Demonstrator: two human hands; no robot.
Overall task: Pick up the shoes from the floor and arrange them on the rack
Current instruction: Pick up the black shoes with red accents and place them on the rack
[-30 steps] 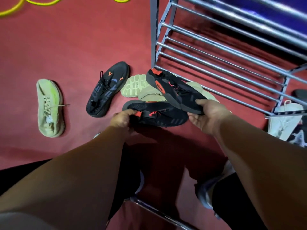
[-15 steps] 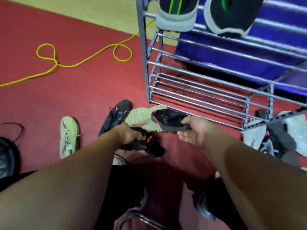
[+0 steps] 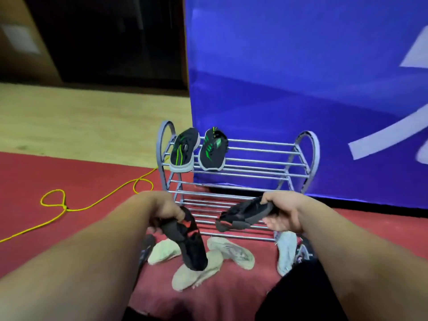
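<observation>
Red carpet runs under the rack, whose top shelf holds 2 green-striped shoes at its left end. Before the rack's lower shelves the left hand curls round a black shoe hanging toe-down, and the right hand pinches the other black shoe by one end. Either loose grip could drop a shoe onto the pale shoes at the rack's foot.

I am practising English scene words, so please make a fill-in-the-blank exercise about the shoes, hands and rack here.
1. The left hand grips a ____ shoe that hangs down.
2. The right hand holds just ____ dark shoe.
3. On the rack, the green-striped pair sits on the ____ shelf.
4. The cord on the red carpet is ____.
Missing words: black; one; top; yellow.
</observation>
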